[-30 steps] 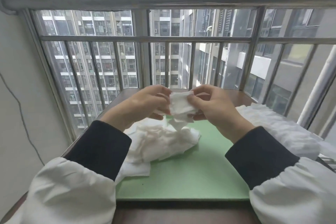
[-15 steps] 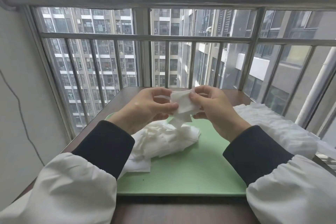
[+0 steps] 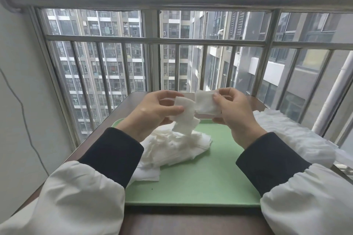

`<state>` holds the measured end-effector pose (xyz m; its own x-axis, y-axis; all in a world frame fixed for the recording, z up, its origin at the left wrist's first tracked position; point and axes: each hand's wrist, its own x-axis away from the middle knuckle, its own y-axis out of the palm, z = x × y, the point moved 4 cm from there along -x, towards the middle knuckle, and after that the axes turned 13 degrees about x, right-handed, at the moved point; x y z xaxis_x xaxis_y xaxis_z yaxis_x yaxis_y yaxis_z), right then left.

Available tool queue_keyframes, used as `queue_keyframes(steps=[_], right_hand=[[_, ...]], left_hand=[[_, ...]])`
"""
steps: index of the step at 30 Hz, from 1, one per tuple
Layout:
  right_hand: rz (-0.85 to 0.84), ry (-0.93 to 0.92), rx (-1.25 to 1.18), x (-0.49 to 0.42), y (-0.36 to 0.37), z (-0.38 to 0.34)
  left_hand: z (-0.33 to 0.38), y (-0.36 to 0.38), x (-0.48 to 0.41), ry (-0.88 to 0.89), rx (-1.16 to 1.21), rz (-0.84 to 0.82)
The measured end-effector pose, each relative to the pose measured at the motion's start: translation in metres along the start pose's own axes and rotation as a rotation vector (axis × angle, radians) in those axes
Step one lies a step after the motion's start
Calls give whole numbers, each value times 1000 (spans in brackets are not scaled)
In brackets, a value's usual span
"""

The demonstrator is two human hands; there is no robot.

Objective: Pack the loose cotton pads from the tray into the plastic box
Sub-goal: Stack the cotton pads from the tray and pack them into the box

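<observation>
A heap of loose white cotton pads lies on the left half of a green tray. Above the heap, my left hand pinches a small bunch of pads that hangs down toward the pile. My right hand pinches a flat stack of pads just to the right, its edge touching the left bunch. No plastic box is in view.
The tray sits on a brown table against a barred window. A white ruffled cloth lies at the table's right edge. A wall with a thin cable stands on the left.
Both hands have risen a little and drawn apart. The single clump of pads they held together is now split into a bunch in the left hand and a stack in the right.
</observation>
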<state>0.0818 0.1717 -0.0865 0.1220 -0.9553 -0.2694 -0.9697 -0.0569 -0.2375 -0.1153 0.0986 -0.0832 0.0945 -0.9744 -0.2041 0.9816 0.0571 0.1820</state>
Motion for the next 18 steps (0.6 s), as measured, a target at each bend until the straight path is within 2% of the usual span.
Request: queue_keyframes(steps=[3,10,18], right_hand=[[8,-68,46,-2,-2,1],[-16,-158,20,0,0,-5],[-202,-167,-55,7,8,-11]], left_hand=[[3,4,1,22,29,-36],[8,17,7,40,68,-234],[6,19,6,143,-56,-173]])
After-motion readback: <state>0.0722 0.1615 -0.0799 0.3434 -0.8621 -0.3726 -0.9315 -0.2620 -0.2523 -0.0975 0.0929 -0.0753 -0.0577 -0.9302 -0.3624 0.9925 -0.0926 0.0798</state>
